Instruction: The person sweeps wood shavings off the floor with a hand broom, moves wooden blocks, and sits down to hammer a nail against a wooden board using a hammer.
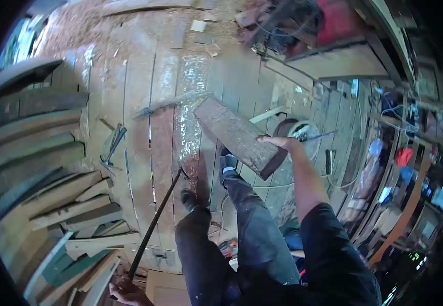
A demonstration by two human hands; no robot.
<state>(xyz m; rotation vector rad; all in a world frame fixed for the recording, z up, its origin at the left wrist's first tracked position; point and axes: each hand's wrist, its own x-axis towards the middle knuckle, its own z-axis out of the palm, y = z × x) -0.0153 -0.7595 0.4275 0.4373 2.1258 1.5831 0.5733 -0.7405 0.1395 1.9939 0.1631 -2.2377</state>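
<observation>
- While the left hand is closed around a long dark bar, at its lower end in the view, the bar slants across to the plank floor, its far tip close to the left foot.
- The right hand touches the thick wooden block on its long edge, near the end closer to the person; its fingers lie close together over the wood, but whether they grip it I cannot tell.
- The block lies at a slant ahead of the right foot; whether it sits flat on the floor is unclear.
- Just beside the block's far end, a pale, blurred long piece lies across the planks.
- A round object is partly hidden behind the right hand and block.
- To the left, a dark-handled tool lies near stacked timber, some pieces curved.
</observation>
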